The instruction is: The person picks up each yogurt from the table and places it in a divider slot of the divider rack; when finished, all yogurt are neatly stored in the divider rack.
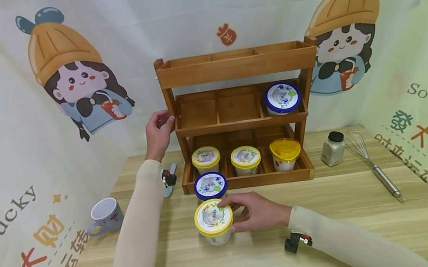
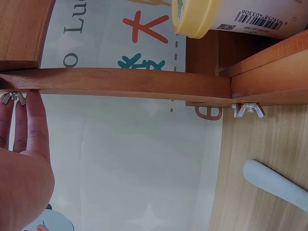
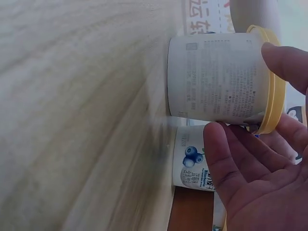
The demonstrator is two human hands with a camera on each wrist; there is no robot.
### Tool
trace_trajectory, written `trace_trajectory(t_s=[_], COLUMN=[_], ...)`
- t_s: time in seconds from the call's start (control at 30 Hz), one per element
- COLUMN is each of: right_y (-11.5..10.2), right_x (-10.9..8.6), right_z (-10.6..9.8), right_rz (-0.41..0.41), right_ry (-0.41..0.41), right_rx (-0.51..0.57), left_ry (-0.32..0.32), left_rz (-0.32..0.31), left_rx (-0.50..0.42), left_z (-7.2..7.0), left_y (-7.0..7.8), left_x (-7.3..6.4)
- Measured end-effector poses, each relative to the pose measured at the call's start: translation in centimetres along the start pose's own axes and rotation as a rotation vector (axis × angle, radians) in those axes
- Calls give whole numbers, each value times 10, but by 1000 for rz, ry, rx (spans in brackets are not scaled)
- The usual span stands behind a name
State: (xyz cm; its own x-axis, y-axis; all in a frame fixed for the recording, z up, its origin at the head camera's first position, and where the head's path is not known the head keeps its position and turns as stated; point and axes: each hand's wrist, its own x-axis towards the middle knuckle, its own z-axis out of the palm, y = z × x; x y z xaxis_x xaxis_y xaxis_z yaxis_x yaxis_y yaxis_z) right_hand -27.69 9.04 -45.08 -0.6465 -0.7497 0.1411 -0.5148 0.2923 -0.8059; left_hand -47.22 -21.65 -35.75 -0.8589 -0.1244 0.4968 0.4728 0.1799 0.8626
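In the head view, my right hand (image 1: 259,211) holds a yellow-lidded tub (image 1: 214,222) from its right side, a finger and the thumb at the lid's rim. The right wrist view shows this printed white tub (image 3: 216,77) upright, its base at the tabletop. Just behind it stands a blue-lidded tub (image 1: 210,185) with blueberries printed on it. My left hand (image 1: 159,132) is at the left post of a wooden rack (image 1: 236,70). Its straight fingers (image 2: 36,122) touch the post beside a wing nut (image 2: 14,97) in the left wrist view.
Two yellow-lidded tubs and a yellow cup (image 1: 284,154) stand on the rack's bottom shelf. Another blue-lidded tub (image 1: 282,98) sits middle-right. A mug (image 1: 106,214) and a spatula-like tool (image 1: 170,181) lie left; a black-capped jar (image 1: 333,149) and whisk (image 1: 376,166) are right.
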Motion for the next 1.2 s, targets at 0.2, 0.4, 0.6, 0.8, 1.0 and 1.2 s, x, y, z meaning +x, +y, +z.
trace_trajectory(t_s=[0.2,0.4,0.6,0.8,1.0,1.2], right_y=[1,-8,-17,-27,-35,-46], right_x=[-2,-6,-9,-11,-14,-15], right_z=[0,-6,-17,-35,-54,-71], right_rz=[-6,-17,-67,-120,-129,-129], right_ry=[33,77,105,173,234,292], right_rx=[-6,-16,-26,-63,-79,-91], left_ry=[-2,2,9,4,5,-2], left_rz=[-2,12,11,-1,14,21], left_rx=[16,14,-2,5,-2,12], left_z=[-1,-1,-1,0,0,-1], left_y=[-1,0,-1,-2,-3,-2], left_x=[-1,0,0,-1,-2,-2])
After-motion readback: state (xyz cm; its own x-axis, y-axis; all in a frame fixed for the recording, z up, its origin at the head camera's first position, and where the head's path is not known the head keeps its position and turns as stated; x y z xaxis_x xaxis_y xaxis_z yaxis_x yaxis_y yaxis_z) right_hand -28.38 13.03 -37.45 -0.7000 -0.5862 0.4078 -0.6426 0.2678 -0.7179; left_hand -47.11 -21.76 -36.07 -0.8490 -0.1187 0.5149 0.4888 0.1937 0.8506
